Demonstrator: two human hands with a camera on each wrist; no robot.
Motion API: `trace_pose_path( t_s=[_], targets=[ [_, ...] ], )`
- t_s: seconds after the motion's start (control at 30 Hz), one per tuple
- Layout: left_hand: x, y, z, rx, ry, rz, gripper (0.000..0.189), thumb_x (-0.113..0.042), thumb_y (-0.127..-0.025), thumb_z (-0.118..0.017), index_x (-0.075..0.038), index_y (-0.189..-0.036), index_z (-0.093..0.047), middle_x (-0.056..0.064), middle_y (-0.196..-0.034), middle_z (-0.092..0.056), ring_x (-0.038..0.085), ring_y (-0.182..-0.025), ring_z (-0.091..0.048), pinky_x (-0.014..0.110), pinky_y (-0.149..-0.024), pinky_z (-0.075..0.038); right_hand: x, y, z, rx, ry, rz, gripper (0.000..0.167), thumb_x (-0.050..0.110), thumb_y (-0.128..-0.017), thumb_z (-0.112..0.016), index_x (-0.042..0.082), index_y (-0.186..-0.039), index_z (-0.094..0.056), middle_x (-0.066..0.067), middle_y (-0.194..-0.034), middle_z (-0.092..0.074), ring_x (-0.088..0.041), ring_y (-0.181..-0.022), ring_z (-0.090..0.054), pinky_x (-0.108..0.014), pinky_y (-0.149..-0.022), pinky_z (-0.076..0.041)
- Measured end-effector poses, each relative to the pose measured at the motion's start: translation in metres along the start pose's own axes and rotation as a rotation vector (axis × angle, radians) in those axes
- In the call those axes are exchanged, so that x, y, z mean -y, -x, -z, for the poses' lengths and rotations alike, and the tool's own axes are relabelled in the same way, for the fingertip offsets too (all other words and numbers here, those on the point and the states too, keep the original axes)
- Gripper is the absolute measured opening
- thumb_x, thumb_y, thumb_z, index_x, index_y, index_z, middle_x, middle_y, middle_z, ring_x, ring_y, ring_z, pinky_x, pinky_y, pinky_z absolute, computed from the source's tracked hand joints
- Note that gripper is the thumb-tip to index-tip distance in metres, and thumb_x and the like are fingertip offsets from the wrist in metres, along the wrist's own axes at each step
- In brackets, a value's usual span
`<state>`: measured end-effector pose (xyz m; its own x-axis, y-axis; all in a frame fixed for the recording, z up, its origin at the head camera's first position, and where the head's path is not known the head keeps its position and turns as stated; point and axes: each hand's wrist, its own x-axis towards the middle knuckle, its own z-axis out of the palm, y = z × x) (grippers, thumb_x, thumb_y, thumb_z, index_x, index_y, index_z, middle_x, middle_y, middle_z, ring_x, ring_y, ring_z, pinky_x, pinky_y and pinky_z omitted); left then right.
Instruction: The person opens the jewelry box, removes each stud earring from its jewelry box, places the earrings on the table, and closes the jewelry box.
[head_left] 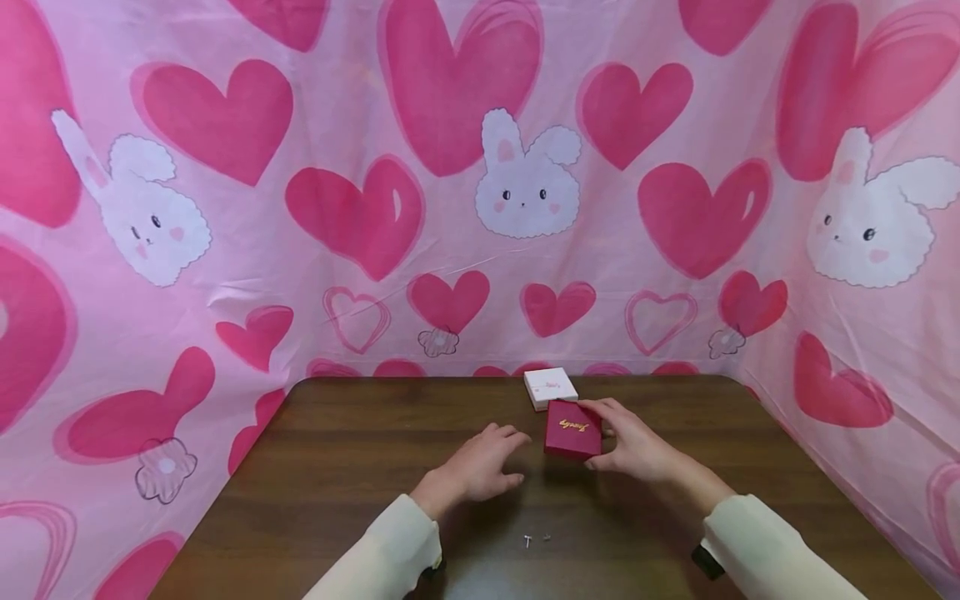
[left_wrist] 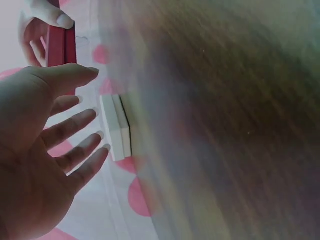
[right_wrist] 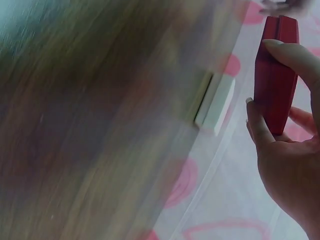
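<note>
A red jewelry box (head_left: 573,430) with gold lettering on its lid is gripped by my right hand (head_left: 633,442), thumb on the near side and fingers on the far side. In the right wrist view the red box (right_wrist: 275,82) appears closed, raised off the table. My left hand (head_left: 483,462) hovers to the left of the box, fingers spread and holding nothing; a gap separates it from the box in the head view. Behind the red box lies a white box (head_left: 551,387) with pink print. Two tiny shiny pieces, perhaps earrings (head_left: 528,541), lie nearer to me.
The dark wooden table (head_left: 360,433) carries all of this. Pink fabric (head_left: 450,250) with hearts and rabbits hangs behind the table and along both sides.
</note>
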<state>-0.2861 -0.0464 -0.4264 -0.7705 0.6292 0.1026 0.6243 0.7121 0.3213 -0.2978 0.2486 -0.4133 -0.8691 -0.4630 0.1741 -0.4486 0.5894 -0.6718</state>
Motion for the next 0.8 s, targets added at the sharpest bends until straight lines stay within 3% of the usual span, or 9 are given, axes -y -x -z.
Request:
trace_pose_path(
  t_s=[0.17, 0.33, 0.6, 0.8],
  targets=[
    [0.005, -0.011, 0.002, -0.032, -0.157, -0.031, 0.055, -0.030, -0.090, -0.079, -0.016, -0.139, -0.060, 0.003, -0.136, -0.060, 0.023, -0.123, -0.054, 0.041, -0.105, -0.046, -0.014, 0.006, 0.015, -0.072, 0.056, -0.001, 0.090, 0.014, -0.073, -0.091, -0.002, -0.147, -0.044, -0.019, -0.131, -0.051, -0.035, -0.114, -0.059, -0.051, -0.095, -0.053],
    [0.012, -0.025, 0.008, -0.042, -0.243, -0.048, 0.061, -0.033, -0.088, -0.080, -0.019, -0.143, -0.057, 0.005, -0.142, -0.055, 0.026, -0.129, -0.049, 0.047, -0.109, -0.043, -0.032, 0.013, 0.023, -0.118, 0.087, -0.019, 0.089, 0.014, -0.072, -0.091, -0.006, -0.145, -0.044, -0.024, -0.130, -0.051, -0.037, -0.113, -0.057, -0.054, -0.094, -0.053],
    [0.022, -0.061, 0.011, -0.057, -0.230, -0.041, 0.096, -0.048, -0.079, -0.084, -0.023, -0.158, -0.036, 0.008, -0.161, -0.032, 0.034, -0.146, -0.030, 0.055, -0.115, -0.033, -0.052, 0.017, 0.033, -0.149, 0.131, -0.107, 0.090, 0.016, -0.071, -0.092, -0.009, -0.143, -0.045, -0.028, -0.124, -0.051, -0.035, -0.103, -0.062, -0.046, -0.088, -0.055],
    [0.027, -0.087, 0.010, -0.078, -0.145, 0.038, 0.112, -0.061, -0.074, -0.083, -0.027, -0.162, -0.024, 0.007, -0.162, -0.027, 0.034, -0.146, -0.028, 0.055, -0.114, -0.034, -0.069, 0.019, 0.040, -0.125, 0.187, -0.211, 0.092, 0.022, -0.072, -0.092, -0.008, -0.144, -0.044, -0.030, -0.126, -0.052, -0.040, -0.108, -0.057, -0.058, -0.094, -0.049]
  ],
)
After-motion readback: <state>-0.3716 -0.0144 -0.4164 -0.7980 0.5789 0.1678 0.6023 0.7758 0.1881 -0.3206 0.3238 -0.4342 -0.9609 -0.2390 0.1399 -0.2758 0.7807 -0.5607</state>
